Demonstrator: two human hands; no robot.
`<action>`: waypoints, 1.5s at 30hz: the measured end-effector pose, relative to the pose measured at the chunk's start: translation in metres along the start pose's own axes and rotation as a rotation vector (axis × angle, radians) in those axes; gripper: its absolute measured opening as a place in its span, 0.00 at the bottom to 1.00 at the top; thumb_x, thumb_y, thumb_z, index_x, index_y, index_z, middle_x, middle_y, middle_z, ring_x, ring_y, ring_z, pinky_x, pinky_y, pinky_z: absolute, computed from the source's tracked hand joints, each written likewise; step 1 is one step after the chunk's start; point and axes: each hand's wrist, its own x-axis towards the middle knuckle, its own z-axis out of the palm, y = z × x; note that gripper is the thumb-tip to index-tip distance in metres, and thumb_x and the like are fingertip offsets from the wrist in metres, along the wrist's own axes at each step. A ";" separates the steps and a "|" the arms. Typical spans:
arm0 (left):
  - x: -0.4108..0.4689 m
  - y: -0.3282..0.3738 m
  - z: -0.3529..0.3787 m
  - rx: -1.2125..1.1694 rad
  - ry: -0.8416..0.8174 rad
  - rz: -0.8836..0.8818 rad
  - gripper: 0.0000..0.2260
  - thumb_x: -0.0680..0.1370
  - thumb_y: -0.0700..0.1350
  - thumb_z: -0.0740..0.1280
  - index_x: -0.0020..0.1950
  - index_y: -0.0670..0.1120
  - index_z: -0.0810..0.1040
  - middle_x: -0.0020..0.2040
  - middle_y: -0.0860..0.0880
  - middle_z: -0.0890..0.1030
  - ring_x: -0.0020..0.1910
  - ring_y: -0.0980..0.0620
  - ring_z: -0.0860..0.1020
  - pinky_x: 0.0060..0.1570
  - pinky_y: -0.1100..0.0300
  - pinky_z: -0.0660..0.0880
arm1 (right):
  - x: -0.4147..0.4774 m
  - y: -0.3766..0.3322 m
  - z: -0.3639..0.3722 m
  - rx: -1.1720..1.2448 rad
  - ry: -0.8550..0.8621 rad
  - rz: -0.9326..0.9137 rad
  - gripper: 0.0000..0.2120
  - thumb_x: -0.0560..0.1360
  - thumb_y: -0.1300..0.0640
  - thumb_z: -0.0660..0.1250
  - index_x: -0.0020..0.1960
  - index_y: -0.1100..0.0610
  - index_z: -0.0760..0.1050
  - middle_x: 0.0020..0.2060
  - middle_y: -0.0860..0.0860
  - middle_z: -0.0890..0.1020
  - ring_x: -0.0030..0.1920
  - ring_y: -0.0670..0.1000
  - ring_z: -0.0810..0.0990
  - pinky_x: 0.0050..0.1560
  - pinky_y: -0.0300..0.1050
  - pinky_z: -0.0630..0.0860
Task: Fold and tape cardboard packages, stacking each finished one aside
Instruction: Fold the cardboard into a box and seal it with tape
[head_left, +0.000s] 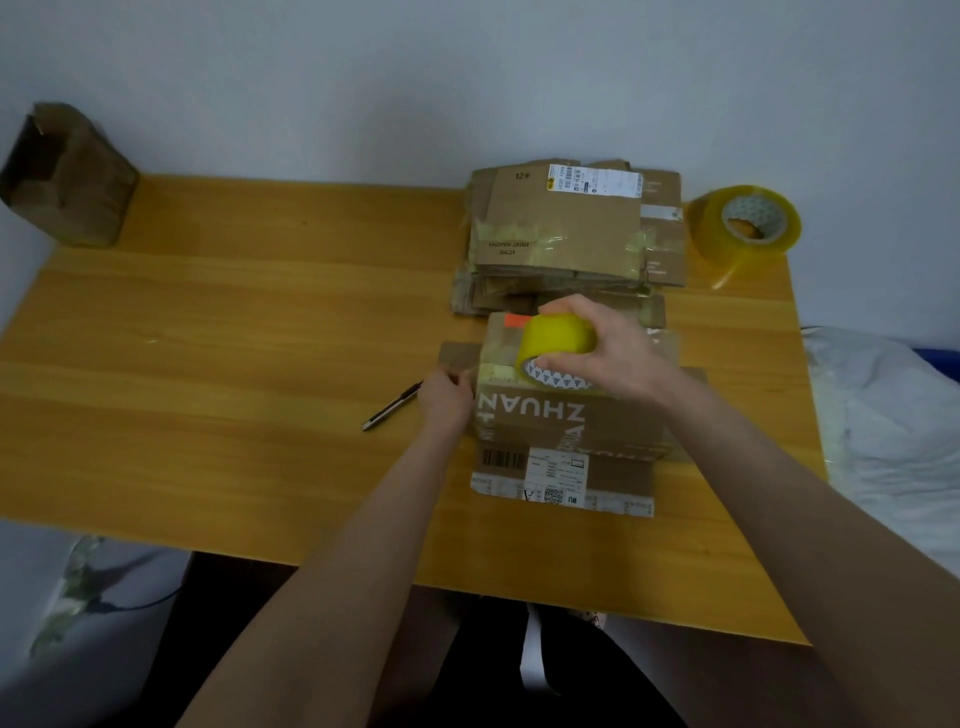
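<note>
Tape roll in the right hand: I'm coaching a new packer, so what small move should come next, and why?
Probably pull the tape roll rightward across the top of the box. The right hand grips it just above the box, while the left hand holds the box's left edge, so it looks braced for a strip.

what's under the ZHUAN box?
Visible: flat cardboard with a barcode and shipping label sticks out beneath the ZHUAN box on the near side. The box covers the rest, so whether it is a flap or a separate piece cannot be told.
</note>
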 end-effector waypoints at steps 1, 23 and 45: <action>0.002 0.001 0.002 0.069 -0.019 0.017 0.11 0.82 0.45 0.60 0.47 0.38 0.76 0.43 0.42 0.78 0.43 0.45 0.77 0.41 0.53 0.74 | 0.000 0.001 0.002 -0.005 0.007 0.003 0.26 0.70 0.44 0.73 0.65 0.43 0.68 0.59 0.52 0.74 0.56 0.54 0.74 0.53 0.53 0.76; -0.046 -0.003 0.013 0.685 -0.145 0.660 0.49 0.73 0.63 0.66 0.78 0.43 0.38 0.79 0.47 0.41 0.77 0.51 0.42 0.75 0.53 0.53 | -0.010 0.008 -0.011 0.056 0.042 -0.004 0.27 0.68 0.60 0.74 0.62 0.47 0.69 0.56 0.51 0.76 0.53 0.54 0.76 0.51 0.58 0.77; -0.075 0.030 0.051 0.851 -0.093 0.684 0.49 0.73 0.59 0.70 0.77 0.40 0.40 0.78 0.42 0.42 0.77 0.46 0.42 0.75 0.52 0.43 | -0.045 0.056 -0.052 0.304 0.054 0.204 0.28 0.67 0.37 0.70 0.61 0.50 0.71 0.56 0.49 0.76 0.52 0.48 0.76 0.47 0.39 0.75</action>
